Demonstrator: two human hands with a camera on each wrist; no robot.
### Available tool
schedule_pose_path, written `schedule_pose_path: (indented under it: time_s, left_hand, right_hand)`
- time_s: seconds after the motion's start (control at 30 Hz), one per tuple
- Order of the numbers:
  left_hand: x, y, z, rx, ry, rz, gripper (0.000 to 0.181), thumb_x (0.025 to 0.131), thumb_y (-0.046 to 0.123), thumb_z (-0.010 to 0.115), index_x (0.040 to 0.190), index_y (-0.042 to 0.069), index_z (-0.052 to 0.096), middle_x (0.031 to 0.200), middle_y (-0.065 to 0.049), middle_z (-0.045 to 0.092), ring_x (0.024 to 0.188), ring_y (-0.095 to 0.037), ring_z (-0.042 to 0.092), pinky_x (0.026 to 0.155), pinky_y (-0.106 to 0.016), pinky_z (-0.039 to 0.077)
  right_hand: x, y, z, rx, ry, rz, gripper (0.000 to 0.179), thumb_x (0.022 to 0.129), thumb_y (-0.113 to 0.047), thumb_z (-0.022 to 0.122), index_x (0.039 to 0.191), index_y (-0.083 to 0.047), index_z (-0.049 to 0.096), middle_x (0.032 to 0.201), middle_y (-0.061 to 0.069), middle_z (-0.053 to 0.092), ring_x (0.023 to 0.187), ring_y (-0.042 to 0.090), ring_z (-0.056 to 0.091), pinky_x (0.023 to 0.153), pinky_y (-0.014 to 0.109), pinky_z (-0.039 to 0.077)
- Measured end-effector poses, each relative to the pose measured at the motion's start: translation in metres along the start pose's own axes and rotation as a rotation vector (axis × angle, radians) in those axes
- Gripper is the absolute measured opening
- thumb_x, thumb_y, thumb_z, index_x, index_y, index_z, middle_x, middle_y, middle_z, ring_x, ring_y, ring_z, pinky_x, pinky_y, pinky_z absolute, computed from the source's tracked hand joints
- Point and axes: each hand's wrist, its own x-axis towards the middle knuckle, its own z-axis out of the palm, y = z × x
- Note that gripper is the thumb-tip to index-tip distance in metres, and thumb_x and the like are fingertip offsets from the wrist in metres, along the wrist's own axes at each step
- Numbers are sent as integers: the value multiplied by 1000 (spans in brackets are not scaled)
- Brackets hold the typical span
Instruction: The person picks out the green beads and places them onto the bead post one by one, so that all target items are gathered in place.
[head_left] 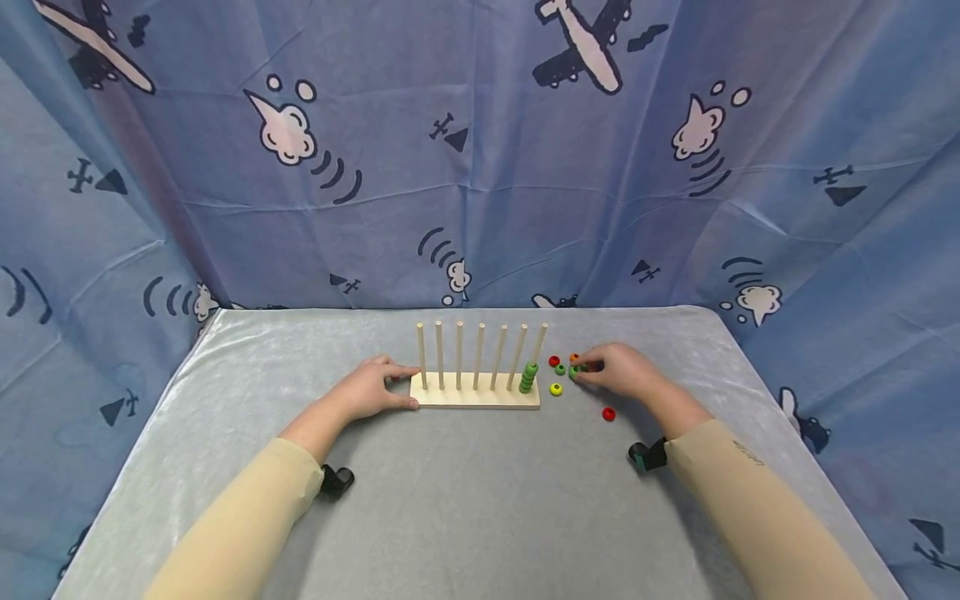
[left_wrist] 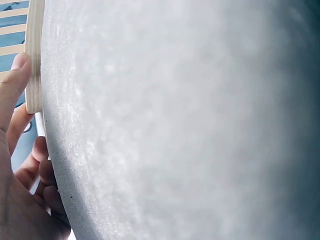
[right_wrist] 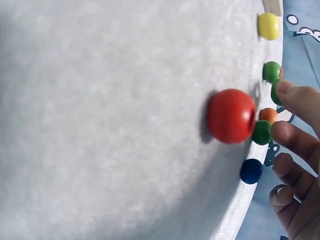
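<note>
A wooden peg rack (head_left: 475, 402) with a row of upright pegs stands on the table. Several green beads are stacked on its rightmost peg, leaning slightly. My left hand (head_left: 369, 388) holds the rack's left end, thumb at the front edge and index finger on the far side; the left wrist view shows the thumb against the base (left_wrist: 34, 85). To the right of the rack, my right hand (head_left: 621, 371) pinches a green bead (right_wrist: 276, 93) at its fingertips. Its index finger is hidden behind the thumb in the right wrist view.
Around the right hand lie loose beads: a red bead (head_left: 554, 361), a green bead (head_left: 560, 369), an orange bead (head_left: 574, 357) and a yellow bead (head_left: 556, 389). Nearer me is another red bead (head_left: 608, 414). A blue bead (right_wrist: 251, 171) shows below the fingers. A patterned curtain (head_left: 480, 167) hangs behind the table.
</note>
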Motion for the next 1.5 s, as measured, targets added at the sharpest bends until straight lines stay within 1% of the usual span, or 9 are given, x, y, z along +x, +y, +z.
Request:
schedule_pose_path:
  time_s: [0.23,0.33,0.43,0.5,0.77,0.93,1.13,1.3,1.5]
  left_hand:
    - [-1,0,1,4,-3,-10,69,75,53,82,136,27,63,105,-1,54,92,-19,48,82,-39,42]
    - [-1,1,0,0,-5,-12,69,76,52,82,136,27,63,105,-1,54,90,-19,48,80,-38,42]
    - [-1,2,0,0,-6,-15,68,76,51,82,136,26,63,104,-2,53,89,-19,47,79,-37,41]
    - [-2,2,0,-1,-6,-19,68,76,51,83,136,26,63,105,-2,53,90,-19,47,79,-37,41]
    - [-2,2,0,1,-5,-17,68,76,51,82,136,27,63,108,-2,55,92,-20,48,82,-39,42]
    - [-2,3,1,0,-3,-8,68,76,50,82,136,26,63,107,-3,55,92,-19,49,83,-39,43]
    - [-2,3,0,2,2,-3,67,76,50,83,136,26,63,106,-2,54,91,-19,48,82,-38,42]
    - [-2,3,0,-3,1,-2,67,76,50,83,136,26,63,105,-2,54,90,-20,48,81,-39,42]
    - [-2,3,0,-9,2,-6,68,76,51,83,136,27,63,106,-2,54,93,-20,48,83,-39,42]
  right_hand:
    - [-5,-3,-6,57,24,-27,28,89,-23,76,116,-14,76,110,6,71,73,15,52,65,33,43]
    - [-7,-6,-9,83,41,-32,28,90,-22,75,116,-14,76,98,3,70,71,16,51,62,33,42]
    - [-10,-10,-13,102,62,-35,28,91,-23,74,117,-15,76,87,-1,66,70,17,51,60,34,42]
    - [-12,-12,-16,113,74,-34,28,92,-24,73,118,-15,75,83,-2,62,71,18,51,61,34,42]
    - [-20,-26,-31,146,127,-36,29,93,-24,71,120,-15,74,84,-1,63,74,19,51,60,35,43]
    - [-26,-39,-43,132,180,-74,29,93,-21,71,121,-14,73,84,-1,63,74,20,51,60,35,43]
    - [-32,-52,-57,145,238,-121,28,93,-24,72,120,-16,74,83,-1,62,73,19,51,59,35,43]
    - [-34,-59,-64,142,287,-169,27,92,-25,74,117,-19,75,83,-3,61,73,18,50,59,33,43]
    - [-37,-72,-70,155,339,-224,26,91,-22,74,117,-18,76,82,-5,61,72,16,49,59,31,43]
